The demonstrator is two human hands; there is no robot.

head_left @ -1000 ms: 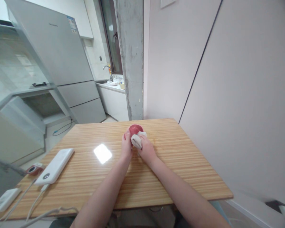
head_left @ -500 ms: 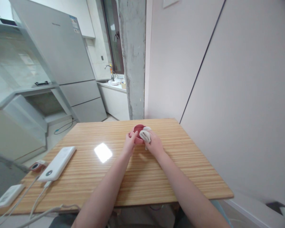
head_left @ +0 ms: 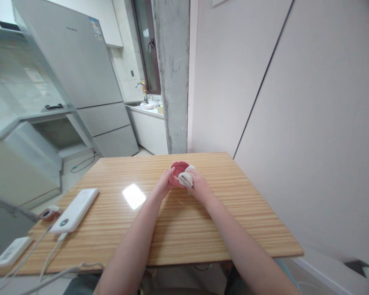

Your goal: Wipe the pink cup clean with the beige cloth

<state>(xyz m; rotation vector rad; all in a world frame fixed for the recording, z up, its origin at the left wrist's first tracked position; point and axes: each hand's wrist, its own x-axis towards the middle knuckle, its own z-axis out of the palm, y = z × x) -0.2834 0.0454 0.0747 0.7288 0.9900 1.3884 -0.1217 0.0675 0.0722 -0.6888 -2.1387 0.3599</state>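
A small reddish-pink bowl (head_left: 178,169) is held over the far middle of the wooden table, its hollow side facing me. My left hand (head_left: 164,184) grips its left rim, with the thumb on the inner side. In my right hand (head_left: 199,186) is a folded white cloth (head_left: 185,179), pressed against the right part of the bowl. The cloth and my fingers cover that side of the bowl. Whether the bowl's underside touches the table cannot be made out.
On the table (head_left: 233,221), a white power bank (head_left: 75,211) with a plugged-in cable (head_left: 47,258) lies at left. Beside it are a reddish-brown round device (head_left: 48,214) and a flat white box (head_left: 12,250). A concrete pillar (head_left: 174,82) and a pale wall (head_left: 295,135) stand beyond.
The bowl has turned and tipped so more of its inside faces me. My left hand has shifted slightly left and down along its rim, and the cloth has moved slightly left and down.
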